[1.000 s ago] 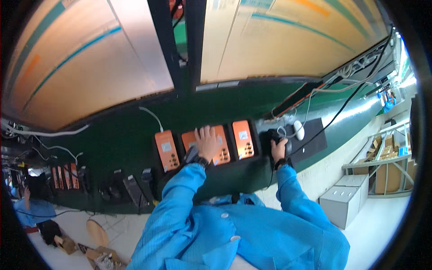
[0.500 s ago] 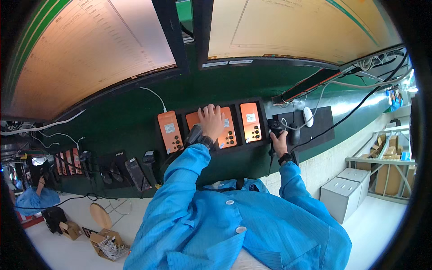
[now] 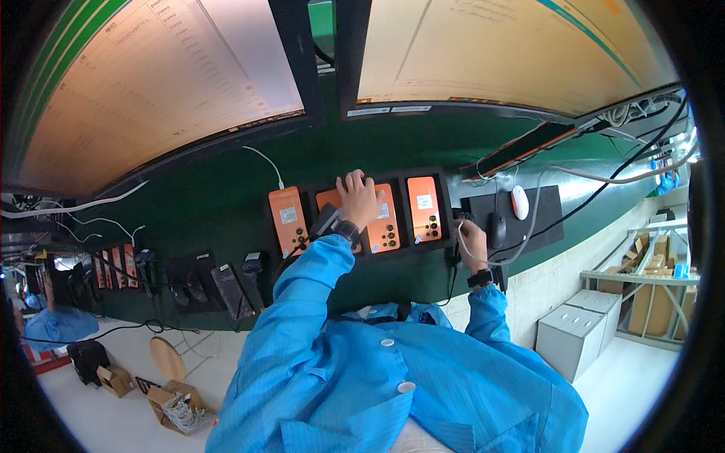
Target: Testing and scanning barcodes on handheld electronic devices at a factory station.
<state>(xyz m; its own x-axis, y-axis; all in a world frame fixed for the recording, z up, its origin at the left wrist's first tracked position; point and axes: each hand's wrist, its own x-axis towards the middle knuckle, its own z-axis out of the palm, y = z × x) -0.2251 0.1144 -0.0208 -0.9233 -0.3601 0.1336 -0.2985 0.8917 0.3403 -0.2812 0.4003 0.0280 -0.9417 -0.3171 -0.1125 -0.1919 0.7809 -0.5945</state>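
Note:
Orange phones lie backs up in a black tray (image 3: 445,238). My left hand (image 3: 361,204) rests with outstretched fingers across the upper part of the second phone (image 3: 328,198), hiding much of it. Beside that wrist is a black boxy device (image 3: 325,220). Right of the hand lies a third phone (image 3: 385,219), then a fourth phone (image 3: 424,208). The leftmost phone (image 3: 286,215) has a white cable (image 3: 264,160) at its top end. At the tray's right end, my right hand (image 3: 473,243) is closed around a black handheld scanner (image 3: 461,214), mostly hidden by the fingers.
Two large monitors (image 3: 174,68) (image 3: 513,53) stand along the far side. A white mouse (image 3: 519,202) and a black mouse (image 3: 496,229) sit on a dark mat (image 3: 547,215). Loose cables cross the right side. Further left lie a dark phone (image 3: 231,291) and more orange phones (image 3: 117,268).
My right hand has turned and dropped slightly, so the scanner shows less. The white cable beside it has swung lower. My left hand remains on the second phone.

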